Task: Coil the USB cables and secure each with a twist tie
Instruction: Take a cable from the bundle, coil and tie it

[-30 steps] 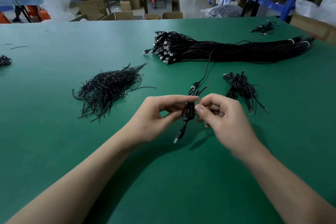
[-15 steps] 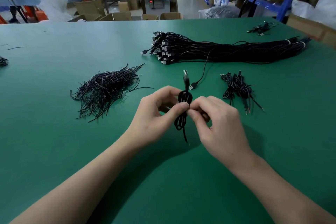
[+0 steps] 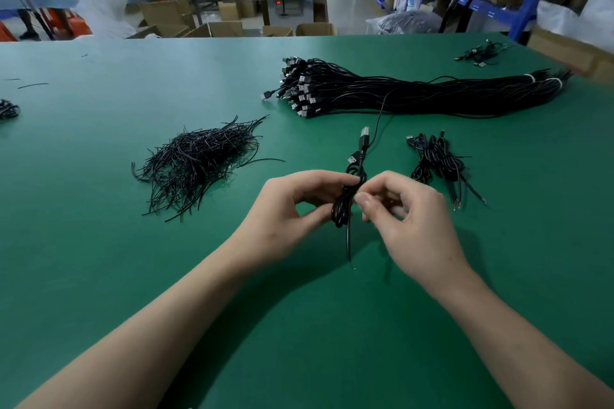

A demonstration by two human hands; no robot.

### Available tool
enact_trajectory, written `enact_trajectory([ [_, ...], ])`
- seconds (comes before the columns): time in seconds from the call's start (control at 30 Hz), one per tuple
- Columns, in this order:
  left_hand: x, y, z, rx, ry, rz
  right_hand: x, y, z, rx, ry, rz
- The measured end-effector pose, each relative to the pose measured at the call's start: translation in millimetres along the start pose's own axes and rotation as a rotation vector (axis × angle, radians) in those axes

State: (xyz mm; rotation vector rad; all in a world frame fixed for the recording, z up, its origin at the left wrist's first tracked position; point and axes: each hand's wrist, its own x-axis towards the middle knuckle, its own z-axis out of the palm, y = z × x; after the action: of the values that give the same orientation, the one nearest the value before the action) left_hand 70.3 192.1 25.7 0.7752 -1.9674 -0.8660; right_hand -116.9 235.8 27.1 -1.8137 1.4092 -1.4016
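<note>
I see the coiled cable (image 3: pixel 345 206) held upright just above the green table (image 3: pixel 99 259), both hands close together at its waist. My left hand (image 3: pixel 292 212) pinches it between thumb and fingertips. My right hand (image 3: pixel 412 219) has curled fingers nipping the same waist from the other side; whether a twist tie sits between them I cannot tell. Its USB plug (image 3: pixel 364 133) sticks up beyond the coil. Just right of the coil lie the finished coils (image 3: pixel 435 159). Left of it is the heap of twist ties (image 3: pixel 199 159), and well beyond it stretches the long cable bundle (image 3: pixel 432 93)
</note>
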Motion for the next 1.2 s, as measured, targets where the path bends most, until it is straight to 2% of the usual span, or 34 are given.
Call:
enact_trajectory([
  [0.1,1.1,1.1,-6.1,0.227,0.102,0.115,-1.0,-1.3,-0.1,-0.006,-0.032,0.005],
  [0.23,0.2,3.7,-4.6,0.249,0.120,0.148,-3.2,-4.8,1.1,-0.146,-0.014,-0.159],
  [0.33,-1.0,4.9,0.8,0.135,0.093,0.041,-3.3,-5.2,0.6,-0.291,0.025,-0.279],
  [0.47,-2.2,7.0,4.1,-0.179,0.124,-0.125,-4.5,-6.6,1.1,-0.389,0.051,-0.384],
  [0.57,-1.6,9.3,5.8,-0.352,0.094,-0.158,-4.8,-6.3,1.7,-0.424,0.062,-0.424],
  [0.7,-0.9,4.7,2.9,-0.386,-0.020,-0.131,-2.7,-3.9,-0.6,-0.346,0.090,-0.339],
  [0.83,-1.4,2.3,-1.4,-0.294,-0.141,-0.103,0.1,2.2,-3.8,-0.203,0.048,-0.179],
  [0.9,-1.4,-0.6,-2.9,-0.155,-0.128,-0.068,0.3,4.0,-2.0,-0.100,-0.017,-0.059],
  [1.0,0.8,-5.4,-7.1,0.169,-0.032,0.079,0.8,4.2,0.4,0.039,-0.105,0.070],
  [1.1,2.1,-3.8,-12.1,0.234,0.030,0.153,0.1,1.3,0.9,0.104,-0.135,0.086],
  [1.2,1.7,-4.7,-14.1,0.231,0.026,0.135,-2.5,-3.1,2.9,0.029,-0.141,0.015],
])
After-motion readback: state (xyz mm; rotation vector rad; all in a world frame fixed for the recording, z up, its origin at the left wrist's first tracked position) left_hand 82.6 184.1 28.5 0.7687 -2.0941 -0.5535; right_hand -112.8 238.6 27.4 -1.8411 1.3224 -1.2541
